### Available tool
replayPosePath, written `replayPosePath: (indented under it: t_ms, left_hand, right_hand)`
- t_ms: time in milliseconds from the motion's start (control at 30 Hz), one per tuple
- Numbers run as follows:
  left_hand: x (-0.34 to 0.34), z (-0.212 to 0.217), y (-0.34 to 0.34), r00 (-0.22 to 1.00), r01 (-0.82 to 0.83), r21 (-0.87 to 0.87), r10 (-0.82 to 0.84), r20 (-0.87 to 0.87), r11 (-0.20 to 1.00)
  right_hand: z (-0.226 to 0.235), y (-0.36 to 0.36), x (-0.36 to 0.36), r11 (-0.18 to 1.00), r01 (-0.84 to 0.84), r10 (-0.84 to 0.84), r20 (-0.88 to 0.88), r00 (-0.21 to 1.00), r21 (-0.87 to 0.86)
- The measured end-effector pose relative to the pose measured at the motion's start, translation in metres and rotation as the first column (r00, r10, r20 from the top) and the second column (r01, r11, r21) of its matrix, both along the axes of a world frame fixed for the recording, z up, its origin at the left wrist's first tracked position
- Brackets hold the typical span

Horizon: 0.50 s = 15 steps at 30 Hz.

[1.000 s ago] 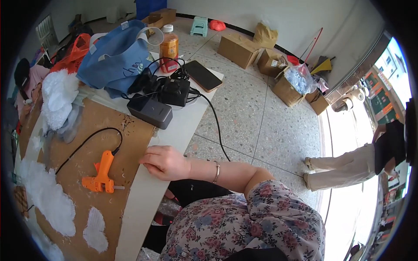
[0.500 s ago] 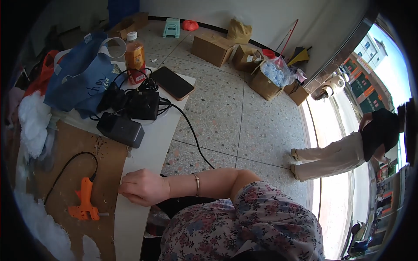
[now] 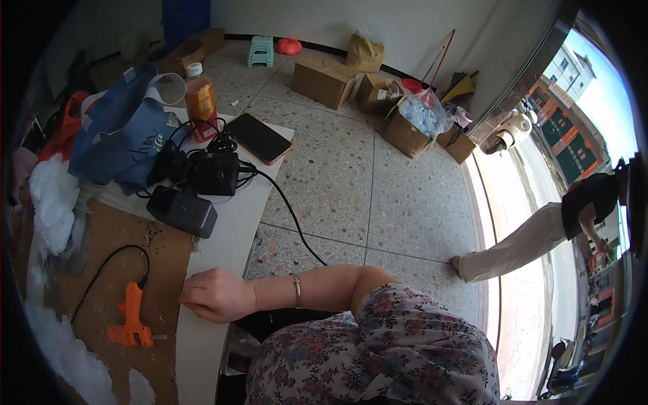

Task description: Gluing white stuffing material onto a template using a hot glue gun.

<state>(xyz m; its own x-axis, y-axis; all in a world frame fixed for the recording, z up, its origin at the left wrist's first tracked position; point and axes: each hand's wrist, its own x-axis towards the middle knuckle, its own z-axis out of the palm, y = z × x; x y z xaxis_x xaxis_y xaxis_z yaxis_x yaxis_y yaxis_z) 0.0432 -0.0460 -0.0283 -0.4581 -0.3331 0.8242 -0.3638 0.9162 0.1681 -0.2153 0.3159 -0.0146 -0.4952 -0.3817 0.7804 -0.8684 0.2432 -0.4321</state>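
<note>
- One right hand (image 3: 217,295), fingers curled together, at the bench's (image 3: 197,351) edge; cannot tell whether it holds anything.
- Orange glue gun (image 3: 134,309) lying on brown board (image 3: 170,260), inward from that edge.
- Phone (image 3: 259,138) near bench corner.

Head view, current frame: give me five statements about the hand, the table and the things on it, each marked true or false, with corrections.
1. The orange hot glue gun lies on the brown board. True.
2. The right hand grips the hot glue gun. False: the hand is apart from it, fingers curled, at the white strip of tabletop.
3. A metallic bracelet circles the right wrist. True.
4. The white-capped drink bottle lies on its side. False: the bottle stands upright.
5. The smartphone is on the floor. False: the smartphone lies on the tabletop, near its corner.
</note>
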Motion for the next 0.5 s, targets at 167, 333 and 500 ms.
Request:
replayPosePath:
  t_ms: [167,333,500]
  left_hand:
    - [-0.003,0.002,-0.001,1.000,0.000,0.028,0.000,0.006,1.000]
    - [-0.010,0.002,-0.006,1.000,-0.004,0.045,0.004,-0.005,0.999]
    - [-0.002,-0.005,-0.013,1.000,-0.031,0.078,0.031,0.004,0.996]
  right_hand:
    - [0.004,0.004,0.004,1.000,-0.010,0.010,-0.030,1.000,-0.004]
    - [0.023,0.019,0.015,0.979,-0.204,0.205,-0.193,0.959,0.028]
    - [0.122,0.163,0.019,0.920,0.369,-0.273,-0.456,0.847,0.135]
